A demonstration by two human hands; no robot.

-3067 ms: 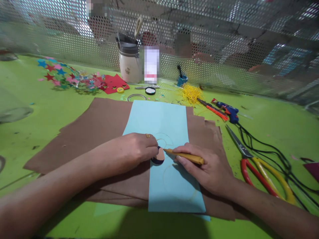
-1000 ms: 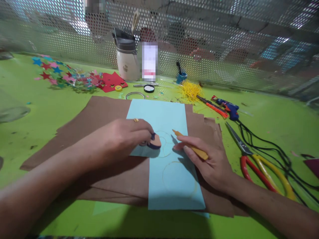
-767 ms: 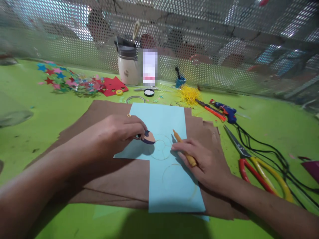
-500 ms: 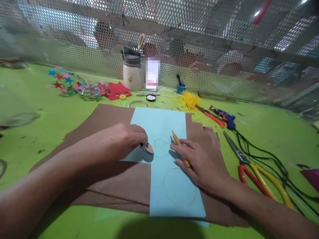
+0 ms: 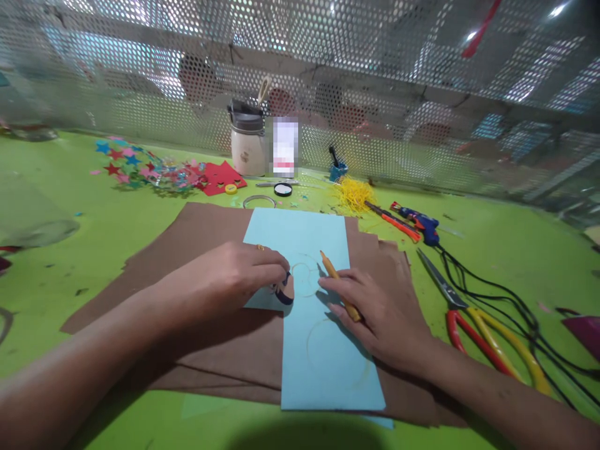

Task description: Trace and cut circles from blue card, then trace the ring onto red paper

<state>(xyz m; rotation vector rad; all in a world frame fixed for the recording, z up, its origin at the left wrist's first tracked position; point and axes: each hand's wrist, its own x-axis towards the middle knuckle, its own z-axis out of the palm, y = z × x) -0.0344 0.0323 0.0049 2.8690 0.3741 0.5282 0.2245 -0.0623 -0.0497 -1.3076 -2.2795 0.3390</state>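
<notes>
My left hand (image 5: 250, 269) is closed on a small rounded piece (image 5: 285, 292) with a tan face and a dark blue edge. Its kind is unclear, as my fingers cover part of it. The piece is over the light blue paper (image 5: 300, 228), just left of a faint drawn circle. My right hand (image 5: 370, 306) rests on the right side of that paper, with a short yellow-brown pencil (image 5: 332, 265) between its fingers, tip pointing away from me. Nearer me on the paper is a larger faint circle, partly beside my right hand. Brown sheets (image 5: 225, 350) lie beneath the blue paper.
Scissors (image 5: 452, 299), a blue glue gun (image 5: 424, 225) with its black cord and an orange-handled tool (image 5: 398, 224) lie right. Yellow shreds (image 5: 354, 194), a black-rimmed disc (image 5: 282, 189), a metal ring (image 5: 259, 200), a white jar (image 5: 247, 150) and star cut-outs (image 5: 134, 161) are farther back.
My left hand has shifted slightly right, and the rounded piece has turned more upright beside the drawn circle. My right hand keeps nearly the same place. The view has tilted up a little.
</notes>
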